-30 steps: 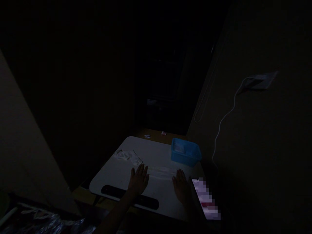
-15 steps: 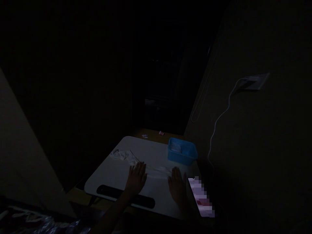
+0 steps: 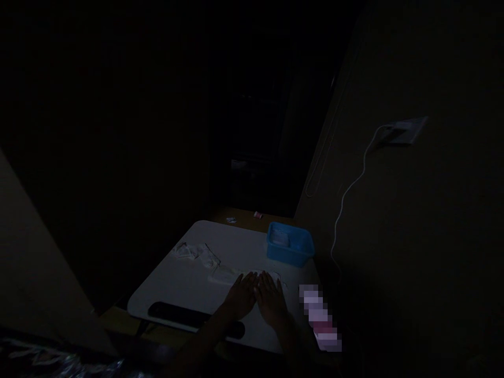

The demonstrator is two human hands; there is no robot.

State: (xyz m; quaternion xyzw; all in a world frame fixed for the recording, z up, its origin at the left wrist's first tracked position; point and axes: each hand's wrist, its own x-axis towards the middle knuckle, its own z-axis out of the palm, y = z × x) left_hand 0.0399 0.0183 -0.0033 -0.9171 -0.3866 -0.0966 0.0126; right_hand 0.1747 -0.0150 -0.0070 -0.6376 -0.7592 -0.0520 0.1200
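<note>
The scene is very dark. A thin white cloth-like item [image 3: 225, 274] lies flat across the middle of the white table [image 3: 232, 241]. My left hand [image 3: 242, 296] rests palm down over its right part, fingers stretched forward. Right beside it, my right hand [image 3: 271, 299] also lies flat, with the fingertips of both hands close together. Neither hand grips anything visible. A crumpled white item [image 3: 199, 253] lies to the left on the table, beyond my left hand. What lies beneath my palms is hidden.
A blue basket [image 3: 290, 255] with something pale inside stands at the table's back right. A lit phone [image 3: 318, 317] lies by the right edge. A white cable [image 3: 343, 197] hangs from a wall socket [image 3: 405, 130]. Small items lie behind the table.
My left hand has moved right across the white item and now lies beside my right hand, which has shifted slightly left. The view has shifted a little.
</note>
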